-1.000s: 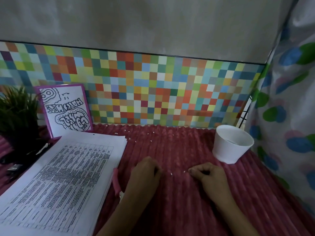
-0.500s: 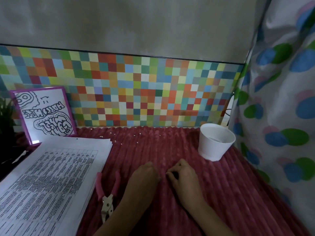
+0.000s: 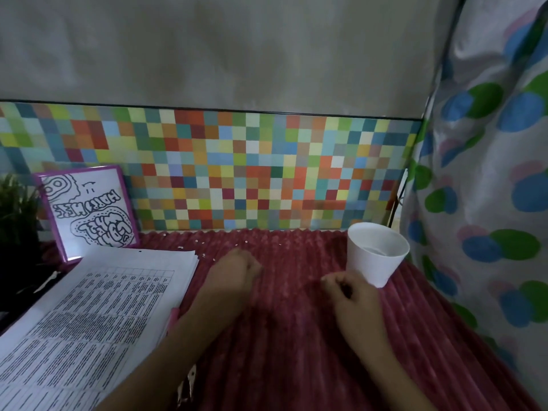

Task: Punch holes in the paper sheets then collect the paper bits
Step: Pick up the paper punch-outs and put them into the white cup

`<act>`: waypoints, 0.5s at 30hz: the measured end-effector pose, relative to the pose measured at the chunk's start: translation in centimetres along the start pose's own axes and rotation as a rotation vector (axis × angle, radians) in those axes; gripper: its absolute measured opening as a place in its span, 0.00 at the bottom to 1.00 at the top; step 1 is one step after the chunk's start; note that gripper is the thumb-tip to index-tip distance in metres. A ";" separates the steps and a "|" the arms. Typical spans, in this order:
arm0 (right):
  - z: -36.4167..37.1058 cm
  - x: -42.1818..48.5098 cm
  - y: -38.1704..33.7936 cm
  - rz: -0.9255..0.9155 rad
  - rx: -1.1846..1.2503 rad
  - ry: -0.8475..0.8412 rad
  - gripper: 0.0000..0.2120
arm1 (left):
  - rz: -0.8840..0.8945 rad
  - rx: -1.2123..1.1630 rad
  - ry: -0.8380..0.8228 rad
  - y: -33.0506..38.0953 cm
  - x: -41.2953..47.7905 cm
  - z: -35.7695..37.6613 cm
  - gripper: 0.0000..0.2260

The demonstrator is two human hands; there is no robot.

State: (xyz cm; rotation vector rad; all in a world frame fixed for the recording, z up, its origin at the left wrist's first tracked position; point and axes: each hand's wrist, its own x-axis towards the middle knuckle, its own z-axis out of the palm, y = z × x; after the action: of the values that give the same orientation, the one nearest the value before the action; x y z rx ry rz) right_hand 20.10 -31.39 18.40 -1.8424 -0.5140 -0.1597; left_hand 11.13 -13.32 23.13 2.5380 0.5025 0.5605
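Note:
My left hand (image 3: 234,271) rests on the red ribbed cloth (image 3: 296,336) with its fingers curled under; anything inside them is hidden. My right hand (image 3: 350,295) hovers just left of the white paper cup (image 3: 376,253), fingertips pinched together as if on tiny paper bits. Loose white paper bits (image 3: 204,256) lie scattered near the back of the cloth. The stack of printed paper sheets (image 3: 98,315) lies at the left. The pink-handled hole punch (image 3: 175,318) shows partly from under my left forearm.
A purple-framed drawing (image 3: 89,212) and a dark potted plant (image 3: 14,212) stand at the back left. A colourful checkered panel (image 3: 237,173) runs along the back. A spotted curtain (image 3: 489,203) closes the right side, close to the cup.
My hands were close together; the right one has moved right toward the cup, and the left one has moved forward toward the scattered bits. The view shifted left.

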 end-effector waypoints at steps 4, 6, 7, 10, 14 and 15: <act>-5.3 3.0 -3.7 -0.149 -0.050 0.286 0.04 | 0.143 -0.164 0.088 4.0 3.1 -1.9 0.13; -7.6 5.7 -3.9 -0.143 -0.111 0.340 0.04 | 0.242 -0.190 0.050 7.1 5.2 -1.1 0.14; -8.5 7.2 -3.6 -0.129 -0.152 0.344 0.05 | 0.289 -0.195 0.023 8.5 6.4 -0.2 0.15; -10.1 10.7 -2.7 -0.081 -0.321 0.241 0.08 | 0.428 -0.101 -0.067 11.8 9.2 3.9 0.14; -10.2 12.9 -1.3 -0.037 -0.529 -0.062 0.07 | 0.502 0.046 -0.072 14.1 11.4 8.5 0.08; -10.1 13.2 -1.0 -0.055 -0.570 -0.117 0.07 | 0.501 0.067 -0.039 14.2 11.6 9.1 0.07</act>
State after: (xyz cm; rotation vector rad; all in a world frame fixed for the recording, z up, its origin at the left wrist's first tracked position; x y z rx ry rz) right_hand 32.94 -37.04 27.30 -2.4038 -0.6468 -0.2566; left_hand 28.71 -23.17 26.78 2.7379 -0.1431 0.6721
